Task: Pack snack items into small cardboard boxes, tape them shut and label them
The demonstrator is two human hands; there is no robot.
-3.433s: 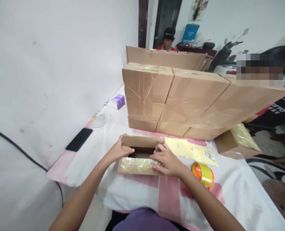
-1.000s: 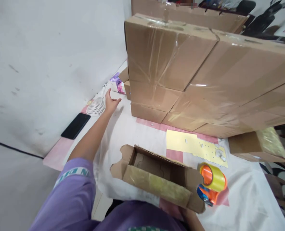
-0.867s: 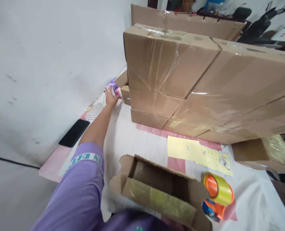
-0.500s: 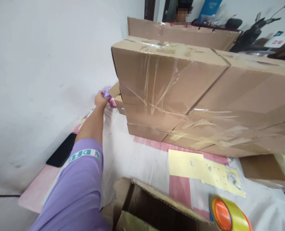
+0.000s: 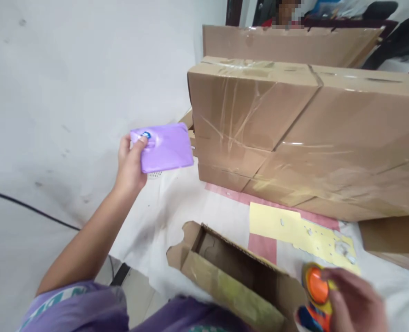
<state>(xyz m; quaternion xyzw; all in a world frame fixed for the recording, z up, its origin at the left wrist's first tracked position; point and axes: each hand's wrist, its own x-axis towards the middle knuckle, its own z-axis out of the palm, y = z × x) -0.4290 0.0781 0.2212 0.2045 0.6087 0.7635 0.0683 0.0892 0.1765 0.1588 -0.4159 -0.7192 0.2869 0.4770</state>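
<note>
A flat purple pack (image 5: 165, 148) is held aloft, slightly tilted; the orange tape dispenser (image 5: 315, 289), blurred, is gripped low right.

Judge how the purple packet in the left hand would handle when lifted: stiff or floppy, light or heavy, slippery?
Probably light: the left hand holds the purple packet by one end. Fairly stiff, since it juts out flat without drooping. Its smooth wrap may be slippery.

Taped carton stack (image 5: 294, 138) walls off centre and right of frame, no way thru. Wall (image 5: 69, 69) shuts the left. Narrow lane btwn them at centre-left, filled by my L hand (image 5: 130, 161) w/ purple packet (image 5: 163, 147). Bare cloth (image 5: 170, 203) below is free, down to the open box (image 5: 232, 276) at bottom centre. Lower right is crowded: R hand (image 5: 356, 306) on tape dispenser (image 5: 315, 290).
</note>
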